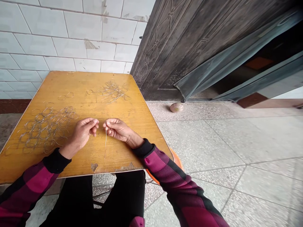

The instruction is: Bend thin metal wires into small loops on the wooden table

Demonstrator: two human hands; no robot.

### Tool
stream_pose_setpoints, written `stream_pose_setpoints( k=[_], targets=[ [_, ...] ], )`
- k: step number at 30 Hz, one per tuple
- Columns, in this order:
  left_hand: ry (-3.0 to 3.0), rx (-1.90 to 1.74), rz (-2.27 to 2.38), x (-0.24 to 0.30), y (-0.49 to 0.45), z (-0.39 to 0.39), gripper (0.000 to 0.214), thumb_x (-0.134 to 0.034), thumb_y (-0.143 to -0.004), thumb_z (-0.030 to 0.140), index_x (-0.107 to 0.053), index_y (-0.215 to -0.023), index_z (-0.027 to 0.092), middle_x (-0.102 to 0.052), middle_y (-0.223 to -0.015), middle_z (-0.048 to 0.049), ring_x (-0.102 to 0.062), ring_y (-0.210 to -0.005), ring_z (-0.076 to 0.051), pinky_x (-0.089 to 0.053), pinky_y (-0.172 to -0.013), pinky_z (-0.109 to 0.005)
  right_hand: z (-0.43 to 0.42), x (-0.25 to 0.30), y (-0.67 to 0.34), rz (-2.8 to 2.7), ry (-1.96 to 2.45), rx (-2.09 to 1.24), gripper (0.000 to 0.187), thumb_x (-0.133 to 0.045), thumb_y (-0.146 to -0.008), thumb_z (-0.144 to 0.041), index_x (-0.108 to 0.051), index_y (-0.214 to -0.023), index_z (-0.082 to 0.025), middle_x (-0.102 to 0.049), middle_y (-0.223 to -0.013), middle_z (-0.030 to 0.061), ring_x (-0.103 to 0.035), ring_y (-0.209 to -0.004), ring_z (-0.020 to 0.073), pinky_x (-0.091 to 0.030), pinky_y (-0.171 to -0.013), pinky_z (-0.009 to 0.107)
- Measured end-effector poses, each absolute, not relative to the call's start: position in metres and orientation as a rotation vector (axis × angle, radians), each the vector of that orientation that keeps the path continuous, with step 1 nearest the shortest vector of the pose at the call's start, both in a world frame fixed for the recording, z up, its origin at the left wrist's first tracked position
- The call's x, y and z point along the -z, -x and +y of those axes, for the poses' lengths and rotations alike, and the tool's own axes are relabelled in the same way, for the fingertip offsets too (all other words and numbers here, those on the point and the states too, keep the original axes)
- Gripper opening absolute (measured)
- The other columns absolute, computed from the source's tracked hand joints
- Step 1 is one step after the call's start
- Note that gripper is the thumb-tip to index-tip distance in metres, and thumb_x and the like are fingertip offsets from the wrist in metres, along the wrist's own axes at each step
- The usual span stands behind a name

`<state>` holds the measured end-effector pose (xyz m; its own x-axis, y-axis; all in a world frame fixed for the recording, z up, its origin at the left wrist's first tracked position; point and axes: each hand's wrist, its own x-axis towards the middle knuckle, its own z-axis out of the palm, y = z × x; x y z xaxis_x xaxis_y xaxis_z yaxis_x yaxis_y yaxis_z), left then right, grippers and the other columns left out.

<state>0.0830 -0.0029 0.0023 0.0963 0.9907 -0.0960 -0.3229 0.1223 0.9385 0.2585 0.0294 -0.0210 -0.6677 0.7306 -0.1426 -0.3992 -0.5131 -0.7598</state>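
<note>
Above the near half of the table, my right hand (117, 129) pinches a thin metal wire (105, 142) between thumb and forefinger. One end of the wire hangs straight down toward the table's front edge. Close by on the left, my left hand (85, 131) is closed, with thumb and fingertips pressed together. Whatever it may grip is too small to make out. A spread of looped wires (48, 126) lies left of my left hand. Farther back, a tangled pile of wires (113, 92) rests on the table, with a couple of separate wire loops (67, 95) to its left.
The yellow wooden table (132, 116) has chipped patches along its front edge. Behind it rises a white tiled wall (82, 25). To the right are a dark carved wooden door (163, 47), a hanging curtain (201, 75) and a roundish object (176, 107) on the floor. An orange stool (177, 159) is partly under the table.
</note>
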Motion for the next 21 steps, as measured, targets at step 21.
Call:
stream_pose_setpoints(
  k=[21],
  targets=[
    [-0.871, -1.298, 0.979, 0.0017, -0.0832, -0.0023, 0.024, -0.075, -0.068, 0.033, -0.064, -0.072, 0.013, -0.06, -0.065, 0.0001, -0.051, -0.051, -0.007, -0.041, -0.044, -0.018, 0.0267, 0.0185, -0.2527, -0.973, 0.575, -2.072, 0.032, -0.081, -0.068, -0.038, -0.069, -0.084, -0.014, -0.062, -0.066, -0.0031, -0.052, -0.051, 0.0036, -0.041, -0.045, 0.014]
  ],
)
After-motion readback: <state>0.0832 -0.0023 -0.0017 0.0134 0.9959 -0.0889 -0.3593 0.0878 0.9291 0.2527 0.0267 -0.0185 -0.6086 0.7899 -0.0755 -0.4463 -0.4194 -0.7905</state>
